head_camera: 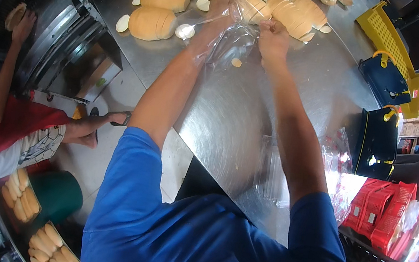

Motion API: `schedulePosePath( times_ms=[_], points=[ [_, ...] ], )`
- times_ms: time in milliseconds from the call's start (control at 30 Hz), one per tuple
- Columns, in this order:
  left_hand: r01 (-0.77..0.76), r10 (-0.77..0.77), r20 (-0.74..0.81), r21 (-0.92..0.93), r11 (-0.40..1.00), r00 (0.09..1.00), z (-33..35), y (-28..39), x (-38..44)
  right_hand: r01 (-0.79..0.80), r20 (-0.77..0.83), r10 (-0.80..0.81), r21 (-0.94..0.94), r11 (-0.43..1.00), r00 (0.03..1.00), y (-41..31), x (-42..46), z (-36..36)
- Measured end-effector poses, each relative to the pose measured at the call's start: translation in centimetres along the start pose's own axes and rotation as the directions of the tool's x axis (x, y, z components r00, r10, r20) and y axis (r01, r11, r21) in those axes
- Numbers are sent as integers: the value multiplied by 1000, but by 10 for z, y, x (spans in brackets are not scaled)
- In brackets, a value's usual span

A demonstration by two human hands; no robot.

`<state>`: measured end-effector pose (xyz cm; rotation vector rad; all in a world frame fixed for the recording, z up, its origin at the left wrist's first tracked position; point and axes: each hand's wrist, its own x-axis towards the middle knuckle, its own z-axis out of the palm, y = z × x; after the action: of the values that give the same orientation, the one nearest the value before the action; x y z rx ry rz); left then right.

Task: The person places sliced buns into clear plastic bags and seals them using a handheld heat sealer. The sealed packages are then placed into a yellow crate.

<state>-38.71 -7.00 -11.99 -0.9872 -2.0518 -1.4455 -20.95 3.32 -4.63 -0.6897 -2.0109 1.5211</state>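
My left hand (221, 7) is inside a clear plastic bag (233, 46), its fingers against a sliced bread loaf (250, 6); how far they close on it is hidden by film and glare. With thumb and fingers, my right hand (272, 38) pinches the bag's edge at the right, just below that loaf. More sliced loaves lie around: one (151, 24) at the left, one (289, 18) right of the bagged hand, others behind. Cut end slices (122, 23) are scattered among them on the steel table (219, 120).
A co-worker at the left reaches a hand (24, 25) to a piece of bread. Dark blue bags (378, 141) and a yellow crate (395, 45) stand at the right, near red baskets (381, 214). Clear bags (272, 174) lie by the near table edge. Trays of long rolls (51, 248) are low left.
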Motion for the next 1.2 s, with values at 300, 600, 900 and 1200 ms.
schedulePosePath(
  times_ms=[300, 600, 900, 1200],
  points=[
    [139, -142, -32, -94, 986, 989, 16, -24, -7, 230, -154, -239, -77, 970, 959, 22, 17, 38],
    [290, -328, -97, -282, 914, 940, -47, 190, -6, -37, -28, 77, 693, 720, 997, -21, -41, -38],
    [401, -344, 281, -843, 358, 896, -21, 324, -48, -123, 96, 81, 880, 460, 992, -32, -121, -177],
    [400, -192, 387, -579, 710, 902, -11, 397, -119, -236, 203, 178, 953, 189, 963, -8, -222, -244]
  ],
)
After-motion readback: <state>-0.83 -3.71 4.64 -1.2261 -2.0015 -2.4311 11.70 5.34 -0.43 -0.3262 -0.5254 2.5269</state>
